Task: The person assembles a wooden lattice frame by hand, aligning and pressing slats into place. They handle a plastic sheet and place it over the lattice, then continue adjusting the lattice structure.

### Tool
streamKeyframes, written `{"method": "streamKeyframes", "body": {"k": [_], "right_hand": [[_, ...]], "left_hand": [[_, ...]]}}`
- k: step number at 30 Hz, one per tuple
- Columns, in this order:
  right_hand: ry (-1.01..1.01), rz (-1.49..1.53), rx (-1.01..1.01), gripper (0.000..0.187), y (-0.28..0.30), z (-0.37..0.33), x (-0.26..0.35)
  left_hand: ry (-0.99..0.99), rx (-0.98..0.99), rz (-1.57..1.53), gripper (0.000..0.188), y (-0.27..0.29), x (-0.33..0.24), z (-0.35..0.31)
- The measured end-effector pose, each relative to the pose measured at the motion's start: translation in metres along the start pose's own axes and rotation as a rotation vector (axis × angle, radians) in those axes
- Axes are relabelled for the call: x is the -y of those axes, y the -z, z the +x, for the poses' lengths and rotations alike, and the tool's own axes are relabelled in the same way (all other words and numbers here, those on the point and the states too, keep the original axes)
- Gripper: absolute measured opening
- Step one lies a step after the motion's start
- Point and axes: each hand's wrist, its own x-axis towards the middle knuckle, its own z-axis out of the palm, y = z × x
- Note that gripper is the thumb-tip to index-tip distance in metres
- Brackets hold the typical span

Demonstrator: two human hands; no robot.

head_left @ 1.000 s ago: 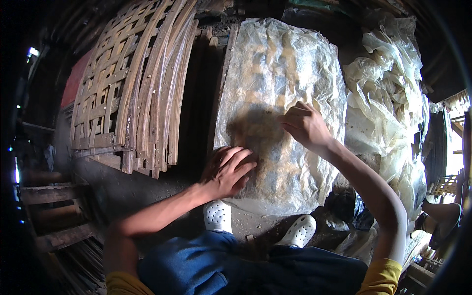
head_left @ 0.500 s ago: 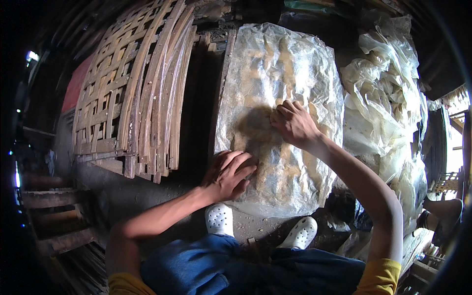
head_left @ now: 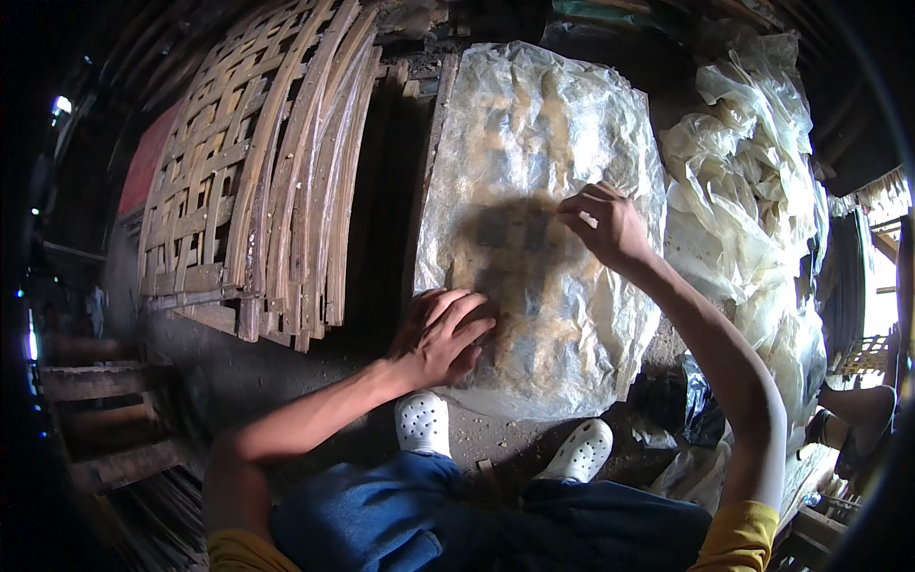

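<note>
A crinkled, translucent plastic sheet (head_left: 600,119) covers a rectangular frame in front of me, with a woven lattice showing faintly through it. My left hand (head_left: 440,336) rests at the sheet's lower left edge, its fingers loosely bent and slightly apart with nothing visible in them. Over the right half of the sheet is my right hand (head_left: 610,227), thumb and fingertips pinched together. Anything between those fingertips is too small to make out. A dark shadow falls across the sheet's middle, left of the right hand.
Several woven bamboo trays (head_left: 210,172) lean in a stack at the left. Crumpled plastic sheeting (head_left: 739,210) hangs at the right. White clogs (head_left: 583,450) stand below the covered frame, near a black plastic bag (head_left: 701,405). At the far right, another person's leg (head_left: 863,415) shows.
My right hand has moved to the right across the sheet, and its fingers have gone from a curled grip to a pinch. The left hand stays nearly in place.
</note>
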Motion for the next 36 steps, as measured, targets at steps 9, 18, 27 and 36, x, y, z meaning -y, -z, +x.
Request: {"method": "streamKeyframes", "body": {"k": [9,18,27,36], "right_hand": [[-0.452,-0.174,-0.435,0.019,0.059,-0.014,-0.071],[-1.064,-0.612,-0.556,0.05,0.159,-0.159,-0.202],[-0.423,-0.139,0.091,0.066,0.029,-0.057,0.015],[-0.156,-0.434,0.39,0.083,0.012,-0.059,0.007]], "left_hand": [[0.016,0.005,-0.006,0.045,0.002,-0.001,-0.001],[0.043,-0.047,-0.247,0.043,0.027,0.005,0.018],[0.009,0.034,0.145,0.066,0.019,0.027,0.087],[0.243,0.207,0.356,0.08,-0.006,0.046,0.057]]}}
